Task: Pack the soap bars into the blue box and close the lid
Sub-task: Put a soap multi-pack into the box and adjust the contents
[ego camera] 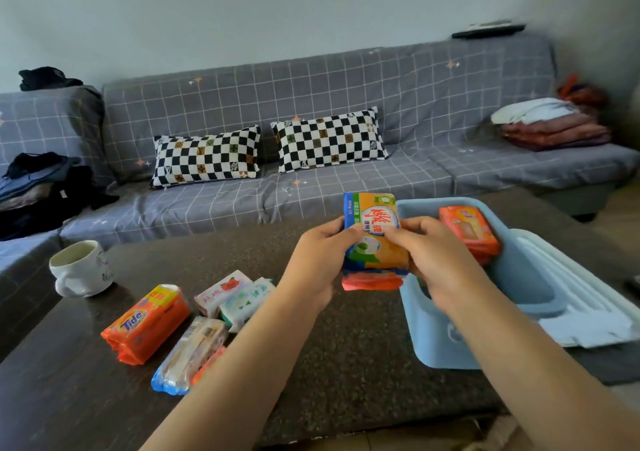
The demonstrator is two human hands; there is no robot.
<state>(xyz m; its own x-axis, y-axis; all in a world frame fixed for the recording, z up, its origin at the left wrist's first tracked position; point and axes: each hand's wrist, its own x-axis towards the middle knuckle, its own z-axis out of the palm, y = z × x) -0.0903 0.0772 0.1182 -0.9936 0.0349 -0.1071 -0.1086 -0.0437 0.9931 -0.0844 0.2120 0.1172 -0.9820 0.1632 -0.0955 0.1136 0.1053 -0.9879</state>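
Both hands hold a stack of soap bars (372,222) in orange, blue and green wrappers, lifted above the table by the left rim of the blue box (446,346). My left hand (318,260) grips its left side and my right hand (429,256) grips its right side. An orange soap bar (467,232) lies inside the box at the far end. On the table to the left lie an orange Tide bar (145,322), two white-wrapped bars (235,296) and a long clear-wrapped pack (190,353). The pale lid (585,308) lies right of the box.
A white mug (81,269) stands at the table's left. Behind the dark table (346,364) runs a grey checked sofa (346,104) with two chequered cushions, dark clothes at its left and folded laundry at its right.
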